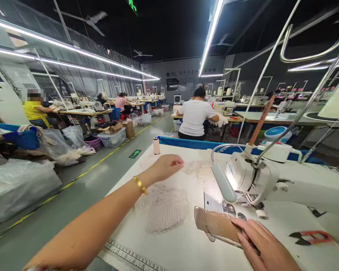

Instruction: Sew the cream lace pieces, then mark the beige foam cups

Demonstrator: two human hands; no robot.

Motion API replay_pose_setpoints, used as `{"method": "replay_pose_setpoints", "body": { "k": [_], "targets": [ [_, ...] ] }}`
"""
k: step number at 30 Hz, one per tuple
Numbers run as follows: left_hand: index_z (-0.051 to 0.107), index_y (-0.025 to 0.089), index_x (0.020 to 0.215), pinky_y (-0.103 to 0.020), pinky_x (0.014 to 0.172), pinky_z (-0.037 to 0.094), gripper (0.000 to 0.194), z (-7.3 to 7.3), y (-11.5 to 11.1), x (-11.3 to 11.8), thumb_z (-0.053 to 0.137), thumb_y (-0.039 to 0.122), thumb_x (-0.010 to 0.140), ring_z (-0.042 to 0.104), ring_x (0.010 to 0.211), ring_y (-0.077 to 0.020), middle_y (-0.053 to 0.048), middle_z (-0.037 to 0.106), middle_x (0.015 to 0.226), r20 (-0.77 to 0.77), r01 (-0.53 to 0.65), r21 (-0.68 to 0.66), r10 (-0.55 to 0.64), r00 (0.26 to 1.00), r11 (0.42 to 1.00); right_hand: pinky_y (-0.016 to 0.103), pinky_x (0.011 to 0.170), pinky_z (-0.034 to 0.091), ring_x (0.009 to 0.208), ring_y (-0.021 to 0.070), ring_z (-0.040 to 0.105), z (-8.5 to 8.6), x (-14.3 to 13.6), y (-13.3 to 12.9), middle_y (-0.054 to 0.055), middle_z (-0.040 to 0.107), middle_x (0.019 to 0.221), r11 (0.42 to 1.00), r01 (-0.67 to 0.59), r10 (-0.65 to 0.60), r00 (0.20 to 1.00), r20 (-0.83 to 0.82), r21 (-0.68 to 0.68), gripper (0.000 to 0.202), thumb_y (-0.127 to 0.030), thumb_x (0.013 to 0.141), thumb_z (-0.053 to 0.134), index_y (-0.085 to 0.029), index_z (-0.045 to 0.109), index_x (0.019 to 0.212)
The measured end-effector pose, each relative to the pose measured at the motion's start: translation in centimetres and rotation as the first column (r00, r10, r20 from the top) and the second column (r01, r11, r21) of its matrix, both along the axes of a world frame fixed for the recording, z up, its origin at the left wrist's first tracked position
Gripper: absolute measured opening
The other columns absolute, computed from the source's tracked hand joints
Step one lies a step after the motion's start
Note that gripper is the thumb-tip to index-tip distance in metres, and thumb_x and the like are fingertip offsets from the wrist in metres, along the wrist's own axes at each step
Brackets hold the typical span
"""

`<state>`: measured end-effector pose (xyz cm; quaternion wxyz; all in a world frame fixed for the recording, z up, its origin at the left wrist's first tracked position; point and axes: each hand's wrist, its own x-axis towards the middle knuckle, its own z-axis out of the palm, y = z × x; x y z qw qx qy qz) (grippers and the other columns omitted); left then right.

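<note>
My left hand is raised over the white table, its fingers curled together near the tips; what they hold, if anything, is too small to make out. Beneath and behind it lie pieces of pale lace fabric, one nearer me and another farther back. My right hand rests at the lower right, its fingers on a brown piece wrapped in clear plastic. That piece lies just in front of the metal needle plate of the white sewing machine.
Red-handled snips lie at the right. A pink thread spool stands at the far table edge, and a ruler strip runs along the near edge. A person in white sits ahead. Plastic bags line the floor at left.
</note>
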<state>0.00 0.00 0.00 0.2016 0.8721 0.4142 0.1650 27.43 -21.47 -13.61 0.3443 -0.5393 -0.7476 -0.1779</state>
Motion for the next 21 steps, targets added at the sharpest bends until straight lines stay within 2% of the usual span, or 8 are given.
{"method": "replay_pose_setpoints", "body": {
  "k": [3,5,9,12,15,18,21],
  "targets": [
    [0.071,0.019,0.1,-0.03,0.073,0.049,0.031,-1.4,-2.8,-3.6,0.047,0.039,0.098,0.067,0.085,-0.0203,-0.004,0.074,0.097,-0.051,0.002,-0.034,-0.004,0.999,0.999,0.026,0.067,0.065,0.081,0.0177,0.079,-0.2,-0.3,0.0,0.0,0.08,0.097,1.0,0.005,-0.005,1.0,0.008,-0.019,0.027,-0.024,0.105,0.044,-0.028,0.064,0.121],
    [0.071,0.021,0.097,-0.031,0.074,0.049,0.023,-2.7,-4.8,-4.9,0.052,0.035,0.094,0.067,0.085,-0.02,-0.003,0.075,0.099,-0.099,0.041,-0.046,-0.045,0.994,0.998,0.028,0.07,0.065,0.083,0.0191,0.078,-0.5,-0.2,-0.1,0.001,0.079,0.1,0.998,-0.004,0.004,1.0,0.006,-0.055,0.026,-0.024,0.105,0.045,-0.028,0.063,0.123],
    [0.061,0.02,0.081,-0.035,0.072,0.043,0.005,-6.0,-7.7,-4.4,0.058,0.02,0.084,0.063,0.083,-0.0238,-0.006,0.069,0.09,-0.211,0.094,0.022,-0.087,0.974,0.995,0.032,0.074,0.064,0.09,0.0225,0.076,-1.0,-0.1,-0.6,0.005,0.077,0.106,0.983,-0.04,0.039,0.999,-0.005,-0.177,0.025,-0.023,0.104,0.05,-0.028,0.062,0.125],
    [0.049,0.021,0.074,-0.036,0.067,0.036,0.013,-7.5,-8.2,-3.4,0.054,0.012,0.081,0.058,0.079,-0.0245,-0.008,0.065,0.087,-0.255,0.112,0.074,-0.09,0.963,0.991,0.033,0.074,0.062,0.091,0.0237,0.073,-0.5,-0.9,-0.8,0.005,0.075,0.102,0.956,-0.107,0.108,0.994,-0.012,-0.272,0.023,-0.019,0.103,0.052,-0.029,0.062,0.122],
    [0.039,0.023,0.072,-0.036,0.065,0.031,0.021,-7.8,-7.6,-2.9,0.053,0.009,0.078,0.055,0.075,-0.0237,-0.007,0.062,0.083,-0.258,0.106,0.097,-0.078,0.963,0.99,0.036,0.078,0.059,0.091,0.0245,0.071,1.0,-2.6,-0.4,0.004,0.073,0.098,0.929,-0.188,0.189,0.982,-0.028,-0.32,0.024,-0.016,0.103,0.051,-0.029,0.063,0.119],
    [0.031,0.024,0.069,-0.035,0.063,0.027,0.028,-7.7,-6.9,-3.0,0.054,0.009,0.074,0.051,0.071,-0.0218,-0.004,0.058,0.077,-0.234,0.095,0.094,-0.07,0.97,0.991,0.037,0.073,0.055,0.084,0.0238,0.069,2.5,-4.8,0.6,0.005,0.073,0.095,0.904,-0.264,0.253,0.964,-0.077,-0.336,0.024,-0.015,0.102,0.048,-0.027,0.064,0.114],
    [0.032,0.024,0.067,-0.034,0.061,0.026,0.027,-7.5,-6.6,-3.2,0.054,0.01,0.071,0.048,0.067,-0.0194,-0.001,0.054,0.072,-0.172,0.071,0.069,-0.058,0.983,0.995,0.035,0.07,0.052,0.081,0.0224,0.067,3.7,-6.9,2.1,0.005,0.072,0.091,0.846,-0.286,0.186,0.95,-0.252,-0.451,0.021,-0.021,0.102,0.045,-0.025,0.066,0.101]
  ]
}}
